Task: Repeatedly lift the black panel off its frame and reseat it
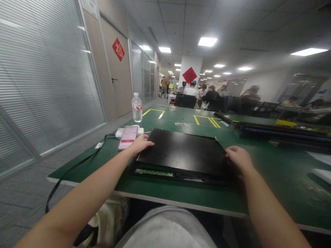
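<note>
1 flat black rectangular panel, lying near the front edge of our green worktop. 1 narrow green circuit strip, along its near side. 2 hands: our left hand grips the panel's left edge, thumb on top; our right hand curls at the right edge, hold unclear to us. Room: green surface extending rightward.

We look out from one head-worn camera, facing forward and down across the table. With twelve o'clock straight ahead, the panel lies close below us at twelve, the left hand at eleven, the right hand at one; our view reaches blinds at ten and, far off, a pillar at twelve.
</note>
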A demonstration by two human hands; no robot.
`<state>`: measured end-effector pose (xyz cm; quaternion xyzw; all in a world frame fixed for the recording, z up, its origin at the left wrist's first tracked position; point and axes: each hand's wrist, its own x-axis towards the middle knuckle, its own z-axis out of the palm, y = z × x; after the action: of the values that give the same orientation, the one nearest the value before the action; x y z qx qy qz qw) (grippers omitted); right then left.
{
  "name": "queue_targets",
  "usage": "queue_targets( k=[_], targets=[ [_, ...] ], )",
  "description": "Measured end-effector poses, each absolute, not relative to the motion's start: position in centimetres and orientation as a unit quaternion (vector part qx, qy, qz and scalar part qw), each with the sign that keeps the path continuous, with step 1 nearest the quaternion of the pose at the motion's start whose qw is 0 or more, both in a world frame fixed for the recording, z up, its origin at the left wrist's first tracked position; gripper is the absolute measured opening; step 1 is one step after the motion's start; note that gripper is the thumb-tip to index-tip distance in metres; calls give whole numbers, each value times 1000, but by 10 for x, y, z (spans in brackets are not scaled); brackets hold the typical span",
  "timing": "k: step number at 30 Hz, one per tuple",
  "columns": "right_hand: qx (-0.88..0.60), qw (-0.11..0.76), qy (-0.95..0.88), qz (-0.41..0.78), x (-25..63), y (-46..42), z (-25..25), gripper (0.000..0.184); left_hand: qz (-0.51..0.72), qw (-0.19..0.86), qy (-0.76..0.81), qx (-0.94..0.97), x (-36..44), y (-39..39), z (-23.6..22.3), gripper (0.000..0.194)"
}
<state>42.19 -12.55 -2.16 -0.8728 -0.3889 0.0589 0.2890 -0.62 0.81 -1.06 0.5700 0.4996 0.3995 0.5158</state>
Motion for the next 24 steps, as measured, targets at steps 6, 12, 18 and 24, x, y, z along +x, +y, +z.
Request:
queue_targets(
  k=[6, 12, 18, 24],
  targets=[
    [-868, 293, -397, 50, 424, -125, -24, 29, 398, 512, 500, 574, -6, 9, -12, 39],
    [-862, 300, -405, 52, 424, -125, -22, 23, 398, 500, 510, 575, -6, 7, -10, 41],
    [-861, 304, -403, 60, 422, -126, -20, 21, 417, 501, 501, 569, -7, 8, -11, 35],
    [-862, 314, -388, 88, 420, -127, -18, 23, 457, 503, 466, 566, -12, 19, -16, 47]
  ],
)
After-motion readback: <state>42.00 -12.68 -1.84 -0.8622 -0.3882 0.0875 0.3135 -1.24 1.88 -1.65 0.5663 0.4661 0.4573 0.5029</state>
